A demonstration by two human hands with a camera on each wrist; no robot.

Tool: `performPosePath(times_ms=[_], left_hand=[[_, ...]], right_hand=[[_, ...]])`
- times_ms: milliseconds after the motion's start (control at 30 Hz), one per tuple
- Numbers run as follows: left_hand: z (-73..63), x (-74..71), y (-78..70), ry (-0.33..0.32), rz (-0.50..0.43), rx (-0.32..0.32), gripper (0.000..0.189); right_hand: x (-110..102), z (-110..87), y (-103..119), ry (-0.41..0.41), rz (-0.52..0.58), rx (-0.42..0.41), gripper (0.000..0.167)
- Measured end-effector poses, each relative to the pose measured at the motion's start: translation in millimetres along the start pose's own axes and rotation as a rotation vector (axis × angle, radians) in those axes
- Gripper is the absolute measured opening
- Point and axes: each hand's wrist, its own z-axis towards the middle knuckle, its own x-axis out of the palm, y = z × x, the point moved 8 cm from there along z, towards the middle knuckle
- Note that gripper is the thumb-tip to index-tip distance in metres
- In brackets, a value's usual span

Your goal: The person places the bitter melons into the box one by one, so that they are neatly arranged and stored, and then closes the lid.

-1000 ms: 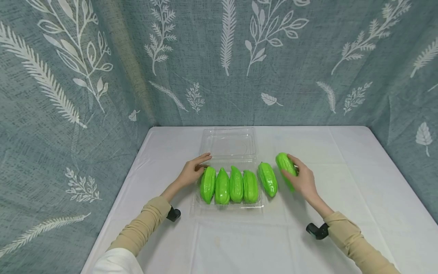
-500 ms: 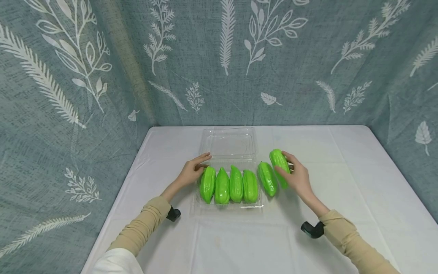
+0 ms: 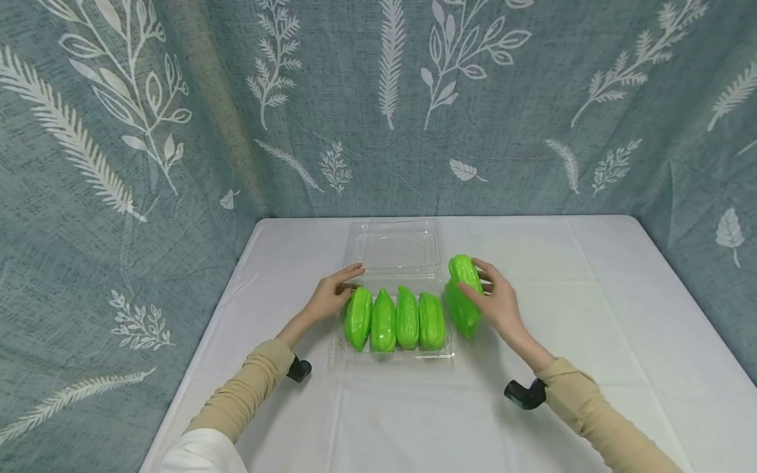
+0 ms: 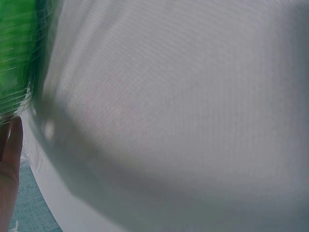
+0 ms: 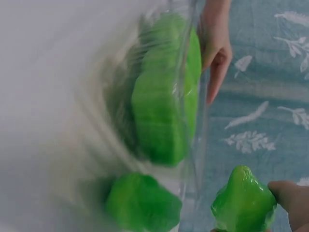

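My right hand (image 3: 499, 299) pinches a glossy green star fruit (image 3: 463, 268) between thumb and fingers, just right of a clear plastic box. In the head view it overlaps another star fruit (image 3: 466, 322) lying on the table beside the box. Several more star fruits (image 3: 384, 322) stand side by side in the box's base (image 3: 390, 357). My left hand (image 3: 330, 294) rests at the base's left far corner, fingers extended. The left wrist view shows its fingers (image 4: 14, 145) right at the ribbed wall. The held star fruit (image 5: 244, 203) points its ridged tip at the right wrist camera.
The box's lid (image 3: 393, 249) lies folded back behind the base. A white cloth (image 3: 414, 414) covers the table. Patterned blue-green curtains (image 3: 367, 171) stand along its back and sides. A black camera (image 3: 525, 394) hangs from the right wrist.
My right hand has carried its star fruit leftward, closer to the box and over the one on the table. The left hand and box stay in place.
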Motion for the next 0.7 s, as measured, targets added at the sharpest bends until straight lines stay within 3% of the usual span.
performPosePath(times_ms=[267,700], left_hand=[[0.5,-0.6,0.3,0.005,-0.012,0.002,0.047],[2.1,-1.3,0.9,0.01,-0.018,-0.007,0.048]], right_hand=[[19,3.7,5,0.045,0.106,0.092,0.062],[60,3.2,26,0.098,0.145,0.085,0.061]])
